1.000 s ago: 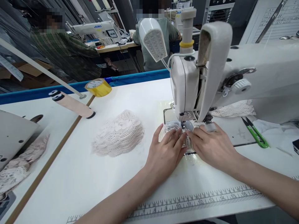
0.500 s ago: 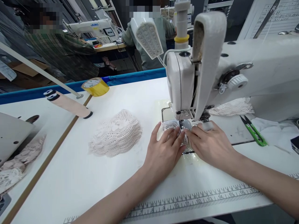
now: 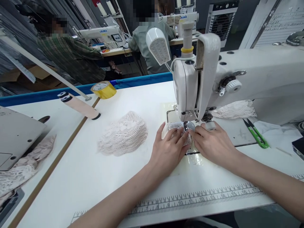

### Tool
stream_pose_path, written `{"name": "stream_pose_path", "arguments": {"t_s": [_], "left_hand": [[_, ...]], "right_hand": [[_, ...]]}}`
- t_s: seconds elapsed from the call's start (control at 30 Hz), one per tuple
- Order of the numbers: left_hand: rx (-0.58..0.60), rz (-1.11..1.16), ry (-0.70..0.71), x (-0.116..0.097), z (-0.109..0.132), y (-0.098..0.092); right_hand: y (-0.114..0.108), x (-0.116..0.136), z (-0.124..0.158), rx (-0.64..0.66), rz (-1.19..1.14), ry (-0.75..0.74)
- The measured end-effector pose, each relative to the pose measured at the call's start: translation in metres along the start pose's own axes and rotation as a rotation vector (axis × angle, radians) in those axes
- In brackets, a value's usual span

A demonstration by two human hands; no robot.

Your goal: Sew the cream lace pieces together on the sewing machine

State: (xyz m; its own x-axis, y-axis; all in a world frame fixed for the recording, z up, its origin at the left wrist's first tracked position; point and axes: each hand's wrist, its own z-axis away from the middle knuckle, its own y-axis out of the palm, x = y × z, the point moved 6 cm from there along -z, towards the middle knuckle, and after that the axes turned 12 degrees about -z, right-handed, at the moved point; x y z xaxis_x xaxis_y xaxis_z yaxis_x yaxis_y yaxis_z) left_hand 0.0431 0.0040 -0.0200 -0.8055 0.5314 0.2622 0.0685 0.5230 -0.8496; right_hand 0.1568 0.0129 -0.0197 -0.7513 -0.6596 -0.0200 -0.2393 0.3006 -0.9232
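A small piece of white lace (image 3: 174, 125) lies on the needle plate beneath the presser foot of the sewing machine (image 3: 186, 85). My left hand (image 3: 167, 150) rests on it from the left, palm down, with fingers spread flat. On the other side, my right hand (image 3: 213, 141) has its thumb and fingers drawn together on the lace edge close to the needle. The fingers cover much of the lace. Left of my hands, a fanned stack of lace pieces (image 3: 124, 134) sits on the white table (image 3: 95, 186).
Green thread snips (image 3: 257, 134) and more lace (image 3: 235, 110) lie right of the needle. A yellow tape roll (image 3: 104, 91) and a thread cone (image 3: 80, 107) are at the back left. A ruler strip (image 3: 190, 201) runs along the front edge. Two people sit beyond at other machines.
The camera view has tilted up and shifted slightly, so the table things appear a little farther right. Both hands stay at the lace by the needle, with little visible movement.
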Motion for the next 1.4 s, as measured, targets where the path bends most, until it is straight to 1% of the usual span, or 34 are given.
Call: {"name": "stream_pose_path", "arguments": {"t_s": [0.37,0.7,0.87,0.93,1.03,1.1,1.17,1.23,1.27,1.4], "left_hand": [[-0.007,0.012,-0.009,0.002,0.000,0.001],[0.038,0.040,-0.020,0.006,0.001,0.002],[0.039,0.040,-0.021,0.006,0.001,0.004],[0.027,0.042,-0.009,0.006,0.000,0.001],[0.014,0.043,0.023,0.006,-0.001,-0.012],[0.052,0.023,0.031,0.007,0.000,-0.022],[0.133,0.004,0.040,0.008,0.003,-0.027],[0.197,-0.009,0.063,0.005,0.008,-0.028],[0.202,-0.020,0.077,0.003,0.011,-0.028],[0.149,-0.097,0.110,-0.004,0.020,-0.023]], "right_hand": [[0.000,-0.002,0.001,-0.002,0.006,-0.004],[0.001,-0.003,0.000,-0.011,-0.015,-0.002],[0.001,-0.005,-0.001,-0.021,-0.013,-0.007],[0.000,-0.006,-0.001,-0.043,-0.024,-0.016],[-0.004,-0.007,0.001,-0.109,-0.058,-0.048],[-0.009,-0.004,0.003,-0.161,-0.093,-0.104],[-0.011,-0.002,0.004,-0.194,-0.141,-0.152],[-0.012,-0.001,0.005,-0.196,-0.196,-0.166],[-0.011,-0.001,0.005,-0.189,-0.224,-0.161],[-0.010,-0.001,0.005,-0.146,-0.319,-0.138]]}}
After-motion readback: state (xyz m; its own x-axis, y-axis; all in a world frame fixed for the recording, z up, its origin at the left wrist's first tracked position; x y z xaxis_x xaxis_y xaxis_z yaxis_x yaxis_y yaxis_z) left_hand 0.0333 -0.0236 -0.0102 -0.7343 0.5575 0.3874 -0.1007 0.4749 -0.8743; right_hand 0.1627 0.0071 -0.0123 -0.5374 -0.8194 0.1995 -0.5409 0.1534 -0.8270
